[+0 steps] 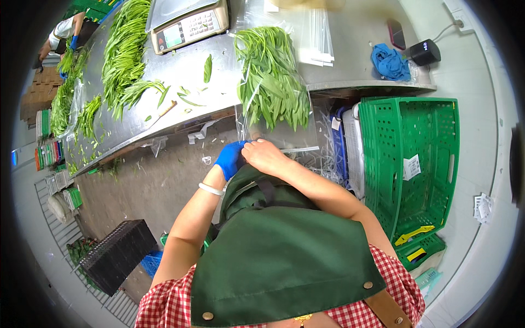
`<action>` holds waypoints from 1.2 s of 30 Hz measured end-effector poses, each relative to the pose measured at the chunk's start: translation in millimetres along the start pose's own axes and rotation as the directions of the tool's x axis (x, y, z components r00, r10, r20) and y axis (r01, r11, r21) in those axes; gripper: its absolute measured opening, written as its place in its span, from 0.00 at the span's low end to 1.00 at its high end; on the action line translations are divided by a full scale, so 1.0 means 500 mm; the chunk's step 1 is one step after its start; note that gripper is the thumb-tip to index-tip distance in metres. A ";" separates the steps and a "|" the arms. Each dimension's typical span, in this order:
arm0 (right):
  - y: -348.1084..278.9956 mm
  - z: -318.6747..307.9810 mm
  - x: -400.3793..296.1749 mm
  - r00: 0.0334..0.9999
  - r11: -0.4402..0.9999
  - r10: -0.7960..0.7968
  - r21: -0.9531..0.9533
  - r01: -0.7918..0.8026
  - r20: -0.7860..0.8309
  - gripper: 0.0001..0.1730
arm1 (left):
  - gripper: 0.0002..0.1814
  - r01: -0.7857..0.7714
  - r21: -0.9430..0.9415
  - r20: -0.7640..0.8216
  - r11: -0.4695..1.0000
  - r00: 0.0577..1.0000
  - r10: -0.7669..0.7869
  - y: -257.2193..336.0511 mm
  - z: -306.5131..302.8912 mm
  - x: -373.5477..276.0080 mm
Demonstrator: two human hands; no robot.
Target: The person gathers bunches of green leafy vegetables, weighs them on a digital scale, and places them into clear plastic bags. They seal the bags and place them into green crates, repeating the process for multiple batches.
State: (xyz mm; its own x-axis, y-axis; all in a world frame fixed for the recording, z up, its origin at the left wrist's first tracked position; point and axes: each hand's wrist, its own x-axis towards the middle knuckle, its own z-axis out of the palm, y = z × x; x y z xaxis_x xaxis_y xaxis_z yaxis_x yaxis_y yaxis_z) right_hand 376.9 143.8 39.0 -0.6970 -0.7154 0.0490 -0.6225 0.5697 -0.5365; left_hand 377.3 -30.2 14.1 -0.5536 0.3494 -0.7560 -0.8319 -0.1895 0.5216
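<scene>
A clear plastic bag point(287, 135) of long-leafed greens point(272, 82) lies at the table's front edge, its lower end hanging over. My left hand point(231, 158), in a blue glove, is at the bag's lower left corner, close against my apron. Bare, my right hand point(264, 156) touches the left one there, fingers bent. What the fingertips hold is hidden. A large heap of leafy greens point(125, 53) lies left on the metal table point(184, 69), with a small knife point(166, 110) near the edge. Behind is a digital scale point(190, 28).
Green plastic crates point(379, 164) stand at the right below the table. A blue cloth point(389, 62), a phone point(396, 34) and a black device point(424, 52) lie at the table's right. Another person point(63, 35) handles greens at far left. A black crate point(119, 256) stands lower left.
</scene>
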 end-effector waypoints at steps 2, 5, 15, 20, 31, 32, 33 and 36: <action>0.009 -0.029 -0.031 0.996 0.995 -0.089 0.043 0.090 -0.032 0.06 | 0.13 0.020 0.037 -0.162 0.999 0.987 -0.014 -0.011 0.008 0.011; 0.043 -0.043 -0.186 0.997 0.994 0.027 0.105 -0.035 0.070 0.06 | 0.17 -0.099 0.189 -0.152 0.977 0.980 0.129 -0.036 -0.047 0.045; 0.169 -0.025 -0.422 0.813 0.770 0.565 -0.264 -0.581 -0.140 0.26 | 0.25 -0.125 0.992 0.057 0.028 0.626 0.778 0.049 -0.056 -0.007; 0.243 -0.056 -0.241 0.929 0.888 0.178 -0.354 -0.294 -0.325 0.21 | 0.37 -0.174 0.775 0.549 -0.608 0.663 0.509 0.054 -0.048 0.009; 0.320 -0.127 -0.125 0.739 0.443 0.673 0.786 -0.432 0.027 0.15 | 0.20 -0.189 0.596 0.012 0.781 0.974 0.227 0.204 -0.099 0.062; 0.338 -0.110 -0.122 0.705 0.322 0.699 0.826 -0.462 0.121 0.17 | 0.21 -0.115 0.523 -0.025 0.845 0.988 0.151 0.206 -0.089 0.078; 0.354 -0.089 -0.118 0.670 0.198 0.710 0.852 -0.484 0.216 0.18 | 0.22 -0.040 0.445 -0.055 0.895 0.996 0.072 0.212 -0.084 0.093; 0.355 -0.071 -0.123 0.551 0.220 0.824 0.825 -0.521 0.128 0.18 | 0.23 -0.024 0.489 -0.146 0.872 0.983 0.109 0.168 -0.122 0.142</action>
State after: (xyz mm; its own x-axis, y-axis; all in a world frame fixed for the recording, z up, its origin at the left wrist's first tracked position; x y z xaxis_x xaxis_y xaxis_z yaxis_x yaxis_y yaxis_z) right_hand 296.8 303.3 -29.4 -0.8521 0.0237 -0.5229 0.5192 0.1643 -0.8387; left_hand 265.7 -77.4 -19.8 -0.6404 0.1894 -0.7444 -0.6933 0.2746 0.6663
